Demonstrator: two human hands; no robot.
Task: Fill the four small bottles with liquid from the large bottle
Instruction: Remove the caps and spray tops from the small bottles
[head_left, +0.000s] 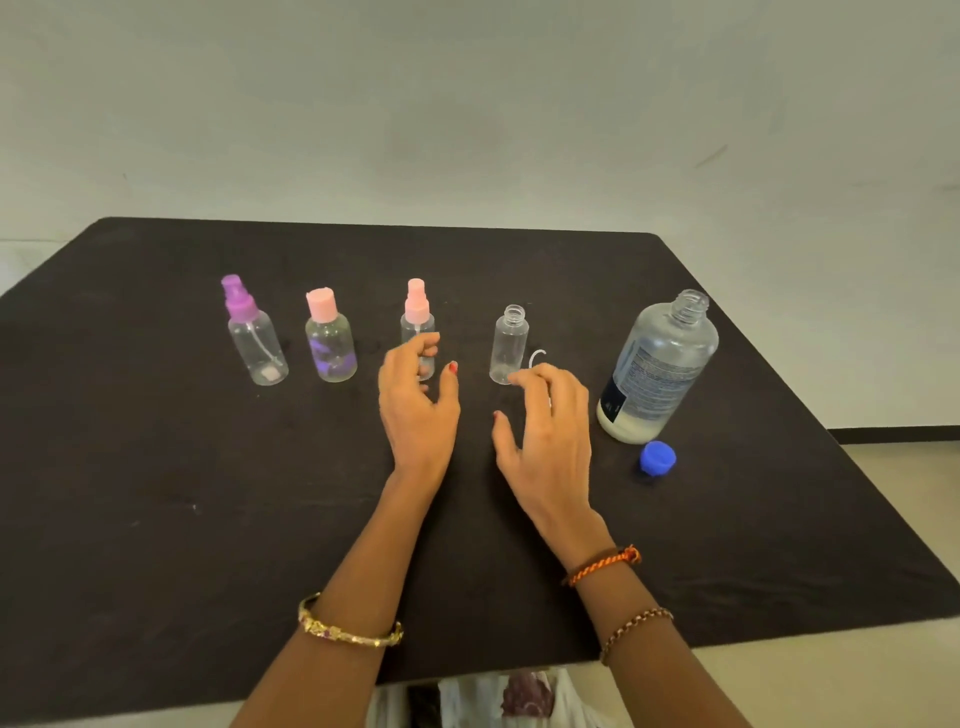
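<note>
Hands: left hand (415, 405) and right hand (550, 431) hovered relaxed, gripping nothing.
Bottles: uncapped small bottle (508, 345) stood just beside large bottle (657, 366) on desk (156, 493).
Advice: steady it, pour slowly.

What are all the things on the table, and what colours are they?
Table: 1, black cloth.
Small bottles: 4, clear, in a row: purple spray top, pink cap, pink spray top, open top.
Large bottle: 1, clear, open, a little white liquid, far right.
Cap: 1, blue, before the large bottle.
Bracelets: gold on left wrist; orange and brown on right.
Left hand: near the pink spray bottle.
Right hand: by the open bottle.
</note>
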